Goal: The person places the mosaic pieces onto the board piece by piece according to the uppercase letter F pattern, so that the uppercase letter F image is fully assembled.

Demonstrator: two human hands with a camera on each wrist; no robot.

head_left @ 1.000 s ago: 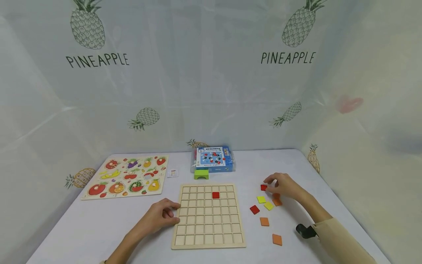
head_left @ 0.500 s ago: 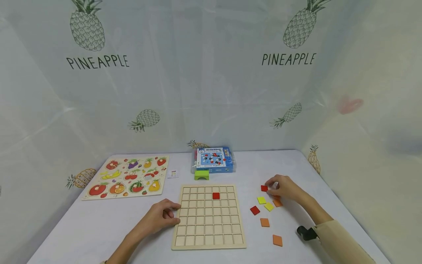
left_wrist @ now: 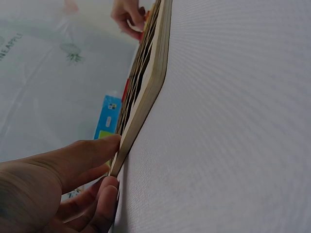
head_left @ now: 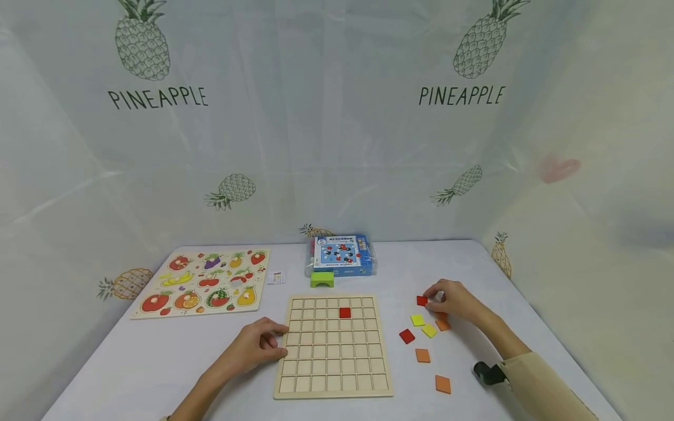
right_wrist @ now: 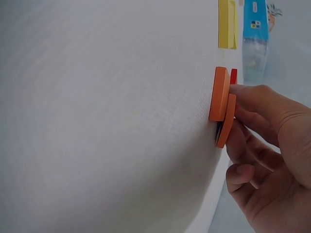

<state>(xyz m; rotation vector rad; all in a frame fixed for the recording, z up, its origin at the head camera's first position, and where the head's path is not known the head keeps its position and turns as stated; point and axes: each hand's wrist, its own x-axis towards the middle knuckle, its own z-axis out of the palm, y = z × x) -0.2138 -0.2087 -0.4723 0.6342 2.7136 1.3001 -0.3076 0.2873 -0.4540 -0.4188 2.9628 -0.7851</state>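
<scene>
A wooden grid board (head_left: 320,368) lies mid-table with a red tile (head_left: 344,313) in one upper cell. My left hand (head_left: 253,346) holds the board's left edge, thumb and index finger spaced along it and the other fingers curled. In the left wrist view the thumb meets the rim. My right hand (head_left: 457,301) pinches another red tile (head_left: 422,300) right of the board. In the right wrist view, orange tiles (right_wrist: 219,94) partly hide that tile. Nearby lie yellow tiles (head_left: 418,320), a further red tile (head_left: 407,336) and a loose orange tile (head_left: 423,355).
A fruit puzzle board (head_left: 210,275) lies at the back left. Behind the grid board sit a blue box (head_left: 342,255), a green arched block (head_left: 322,279) and a small printed card (head_left: 276,278). Another orange tile (head_left: 443,384) lies near the front right. Pineapple-print curtains surround the table.
Both hands keep their places, and the tiles stay where they were. The head view shifts only very slightly.
</scene>
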